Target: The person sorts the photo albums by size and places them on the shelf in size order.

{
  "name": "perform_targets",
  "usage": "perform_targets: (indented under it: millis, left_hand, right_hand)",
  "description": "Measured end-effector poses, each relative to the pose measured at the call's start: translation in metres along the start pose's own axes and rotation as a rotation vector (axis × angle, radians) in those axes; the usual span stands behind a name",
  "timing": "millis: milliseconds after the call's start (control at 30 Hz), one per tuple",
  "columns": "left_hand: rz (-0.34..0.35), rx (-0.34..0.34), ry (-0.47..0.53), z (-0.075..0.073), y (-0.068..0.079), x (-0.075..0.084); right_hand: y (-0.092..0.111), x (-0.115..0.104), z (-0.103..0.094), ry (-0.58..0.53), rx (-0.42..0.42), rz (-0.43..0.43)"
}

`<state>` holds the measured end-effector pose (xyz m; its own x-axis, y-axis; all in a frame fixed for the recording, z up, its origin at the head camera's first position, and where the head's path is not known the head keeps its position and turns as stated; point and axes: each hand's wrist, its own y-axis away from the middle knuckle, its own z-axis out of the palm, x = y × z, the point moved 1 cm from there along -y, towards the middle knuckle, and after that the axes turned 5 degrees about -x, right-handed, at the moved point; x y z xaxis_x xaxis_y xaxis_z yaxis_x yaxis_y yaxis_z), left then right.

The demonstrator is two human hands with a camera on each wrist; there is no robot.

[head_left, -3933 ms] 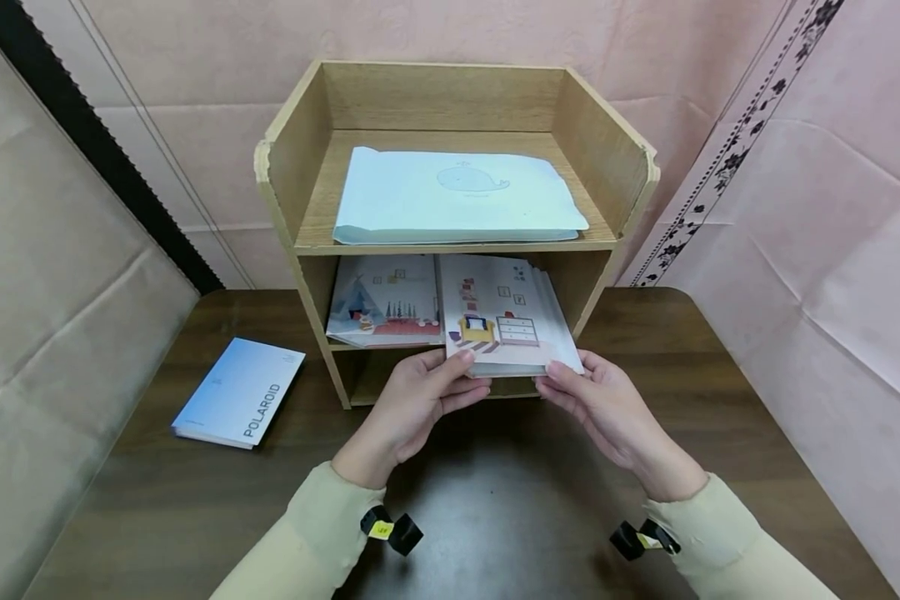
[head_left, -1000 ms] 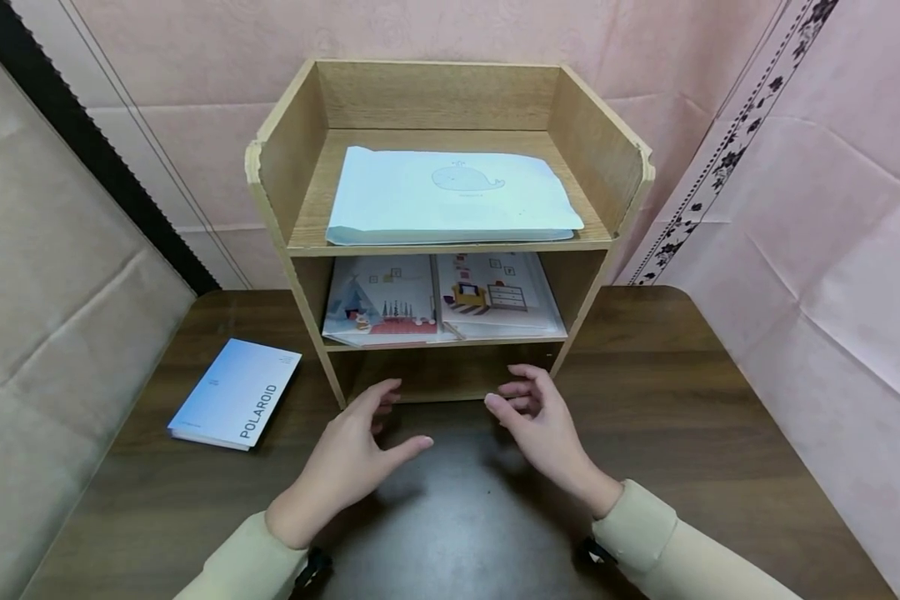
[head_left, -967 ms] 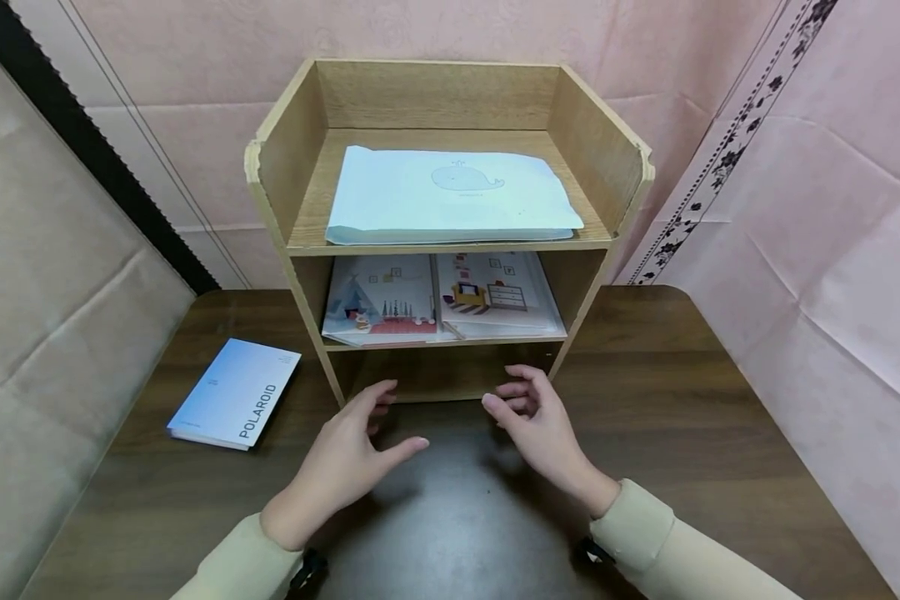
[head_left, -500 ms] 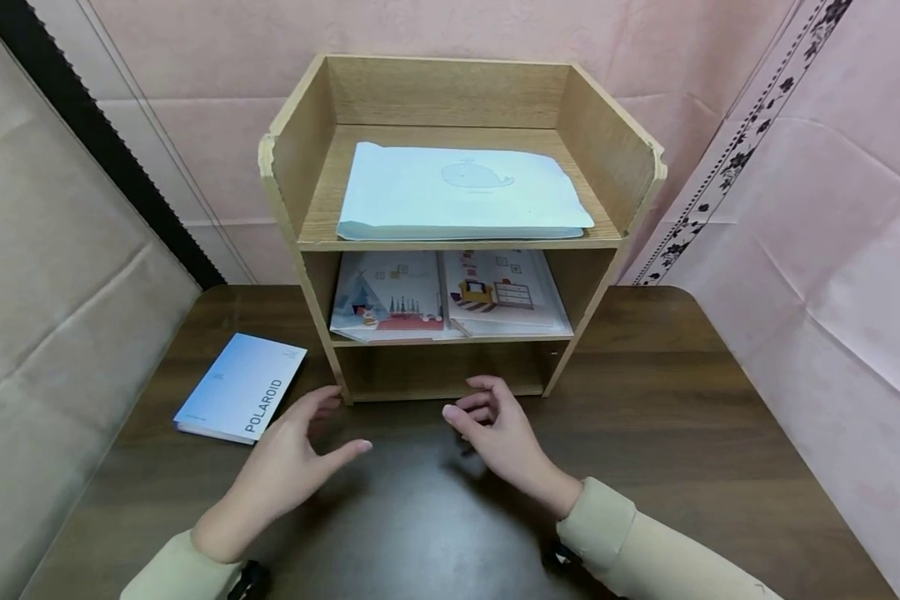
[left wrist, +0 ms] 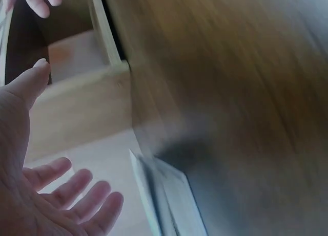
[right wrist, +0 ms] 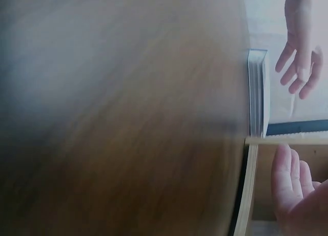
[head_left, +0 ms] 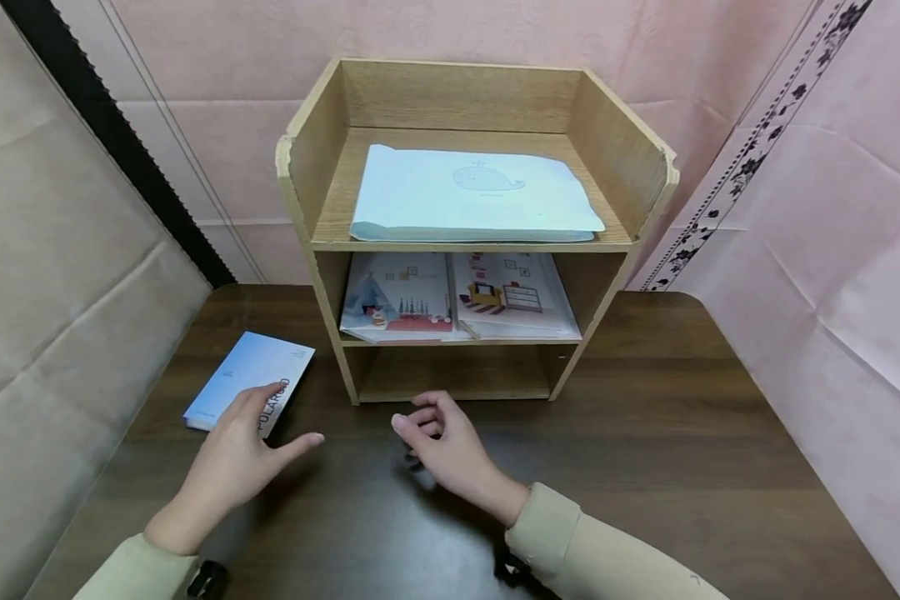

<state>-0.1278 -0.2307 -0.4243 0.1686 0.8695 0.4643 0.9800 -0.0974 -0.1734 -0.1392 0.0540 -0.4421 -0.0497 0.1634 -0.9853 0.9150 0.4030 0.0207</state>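
Observation:
A blue-white book marked POLAROID (head_left: 251, 375) lies flat on the brown table, left of the shelf. My left hand (head_left: 232, 454) hovers over its lower right corner, fingers loosely spread and thumb pointing right; nothing is held. In the left wrist view, the left hand (left wrist: 46, 190) is spread with the book's edge (left wrist: 171, 200) below it. My right hand (head_left: 450, 446) is in front of the shelf, loosely curled with nothing in it. The right wrist view shows the right hand (right wrist: 297, 190) with relaxed fingers and the book (right wrist: 259, 92) standing out beyond the shelf's side.
A wooden shelf (head_left: 450, 246) stands at the back of the table (head_left: 645, 467). Its top tier bears a pale blue folder with a whale drawing (head_left: 480, 196). On the middle tier lie illustrated books (head_left: 397, 292), (head_left: 510, 296) side by side. Pink cloth (head_left: 832, 375) surrounds the table.
The booklets once held by both hands now lie on the middle tier. Both hands have moved left, the left one to the POLAROID book. The view has shifted slightly.

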Motion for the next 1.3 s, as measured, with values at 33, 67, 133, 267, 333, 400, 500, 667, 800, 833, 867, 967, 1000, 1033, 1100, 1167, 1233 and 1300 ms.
perform_targets:
  millis: [33, 67, 133, 267, 333, 400, 500, 667, 800, 833, 867, 967, 1000, 1033, 1100, 1167, 1233, 1300]
  left_hand:
    - [-0.008, 0.009, -0.007, -0.002, -0.001, -0.005]
    - [-0.016, 0.02, -0.011, -0.003, -0.002, -0.009]
    - [-0.033, 0.035, -0.026, -0.005, -0.004, -0.019]
    - [-0.066, 0.053, -0.047, -0.008, -0.009, -0.038]
    - [-0.082, 0.061, -0.058, -0.009, -0.012, -0.045]
    - [-0.099, 0.06, -0.063, -0.011, -0.014, -0.051]
    - [-0.121, 0.042, -0.055, -0.013, -0.017, -0.058]
    - [-0.159, -0.022, -0.044, -0.011, -0.024, -0.066]
    - [-0.201, -0.095, -0.042, -0.009, -0.031, -0.074]
    - [-0.209, -0.112, -0.04, -0.009, -0.032, -0.076]
    - [-0.22, -0.131, -0.038, -0.009, -0.033, -0.078]
    - [-0.261, -0.189, -0.037, -0.01, -0.035, -0.082]
    - [-0.272, -0.203, -0.04, -0.01, -0.036, -0.083]
    - [-0.282, -0.215, -0.042, -0.011, -0.036, -0.084]
    - [-0.294, -0.233, -0.051, -0.012, -0.037, -0.084]
    - [-0.287, -0.244, -0.056, -0.012, -0.037, -0.084]
    - [-0.28, -0.264, -0.057, -0.013, -0.036, -0.082]
    - [-0.273, -0.292, -0.058, -0.014, -0.035, -0.079]
  right_hand:
    - [-0.002, -0.001, 0.004, -0.016, -0.007, -0.004]
    - [-0.003, -0.003, 0.009, -0.033, -0.014, -0.008]
    - [-0.008, -0.005, 0.018, -0.042, -0.025, -0.011]
    - [-0.017, -0.006, 0.034, -0.027, -0.039, -0.003]
    - [-0.022, -0.006, 0.04, -0.019, -0.053, 0.009]
    - [-0.027, -0.003, 0.046, -0.022, -0.088, 0.025]
    - [-0.036, 0.001, 0.054, -0.009, -0.164, 0.052]
    - [-0.049, 0.001, 0.071, -0.017, -0.187, 0.111]
    - [-0.058, -0.004, 0.086, -0.077, -0.114, 0.198]
    - [-0.06, -0.006, 0.089, -0.099, -0.096, 0.223]
    - [-0.061, -0.006, 0.092, -0.118, -0.082, 0.247]
    - [-0.066, -0.006, 0.1, -0.166, -0.059, 0.301]
    - [-0.068, -0.006, 0.101, -0.183, -0.057, 0.314]
    - [-0.07, -0.006, 0.102, -0.204, -0.058, 0.324]
    - [-0.072, -0.005, 0.104, -0.247, -0.062, 0.342]
    - [-0.075, -0.004, 0.105, -0.304, -0.067, 0.35]
    - [-0.077, -0.003, 0.106, -0.364, -0.066, 0.357]
    - [-0.078, -0.003, 0.106, -0.421, -0.062, 0.365]
